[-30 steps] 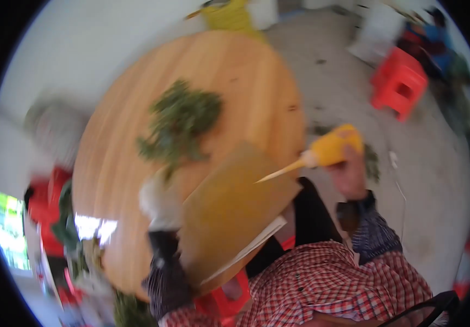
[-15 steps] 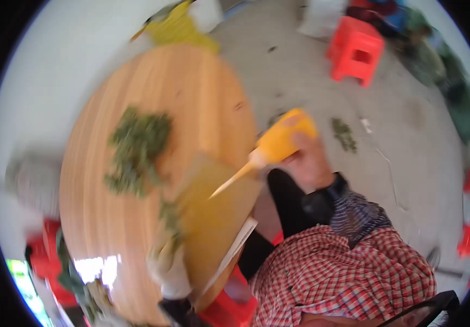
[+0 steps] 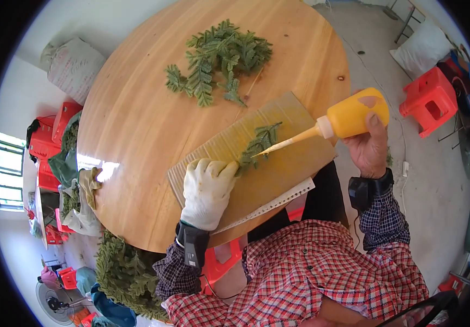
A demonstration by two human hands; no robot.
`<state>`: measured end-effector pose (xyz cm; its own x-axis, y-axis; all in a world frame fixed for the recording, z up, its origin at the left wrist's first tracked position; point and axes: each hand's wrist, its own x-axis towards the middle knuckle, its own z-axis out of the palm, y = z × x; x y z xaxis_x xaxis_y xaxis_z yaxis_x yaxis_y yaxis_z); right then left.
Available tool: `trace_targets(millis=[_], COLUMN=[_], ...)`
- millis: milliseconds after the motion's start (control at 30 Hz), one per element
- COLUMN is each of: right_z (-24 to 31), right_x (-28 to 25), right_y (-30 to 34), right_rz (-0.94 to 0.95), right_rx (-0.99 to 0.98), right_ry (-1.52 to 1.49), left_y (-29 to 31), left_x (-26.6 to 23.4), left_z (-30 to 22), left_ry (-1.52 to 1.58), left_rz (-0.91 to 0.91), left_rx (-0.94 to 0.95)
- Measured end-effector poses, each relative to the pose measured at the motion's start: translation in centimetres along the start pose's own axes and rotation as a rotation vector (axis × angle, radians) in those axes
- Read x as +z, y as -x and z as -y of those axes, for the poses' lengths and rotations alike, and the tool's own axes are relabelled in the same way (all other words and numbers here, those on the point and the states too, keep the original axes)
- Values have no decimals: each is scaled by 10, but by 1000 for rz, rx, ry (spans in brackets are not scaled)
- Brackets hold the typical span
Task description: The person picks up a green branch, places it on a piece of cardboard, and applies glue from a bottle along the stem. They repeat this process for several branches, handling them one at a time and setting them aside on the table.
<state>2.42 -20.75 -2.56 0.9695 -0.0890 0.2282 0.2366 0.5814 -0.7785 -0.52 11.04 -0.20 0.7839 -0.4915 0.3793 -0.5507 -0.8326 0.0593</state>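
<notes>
Over the cardboard (image 3: 273, 182) on the tabletop (image 3: 131, 180), L hand (image 3: 207, 191) pinches the sprig (image 3: 260, 140) & R hand (image 3: 369, 148) grips the yellow bottle (image 3: 355, 115), nozzle (image 3: 295, 138) v. close to the sprig, so over-squeezing could poss. blob excess onto the cardboard.

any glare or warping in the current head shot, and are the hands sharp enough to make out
Head view: white glare on the wooden table's left side, window overexposed; head view: fisheye curves the scene inside a black rim; head view: gloved left hand, right hand and yellow bottle look fairly sharp.
</notes>
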Motion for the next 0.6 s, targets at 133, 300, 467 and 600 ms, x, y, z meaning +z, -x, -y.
trace_targets(millis=[133, 300, 467, 600], right_z=[-4, -7, -7, -13], right_x=[6, 31, 22, 30], right_y=[-6, -20, -38, -34], right_rz=[60, 26, 43, 74], right_rx=[73, 37, 45, 81], right_ry=[82, 126, 90, 115], left_y=[1, -1, -5, -4], left_x=[6, 7, 2, 2], left_z=[7, 10, 18, 21], left_ry=[72, 92, 76, 81], left_rz=[-21, -34, 60, 55], left_rx=[-40, -42, -104, -108])
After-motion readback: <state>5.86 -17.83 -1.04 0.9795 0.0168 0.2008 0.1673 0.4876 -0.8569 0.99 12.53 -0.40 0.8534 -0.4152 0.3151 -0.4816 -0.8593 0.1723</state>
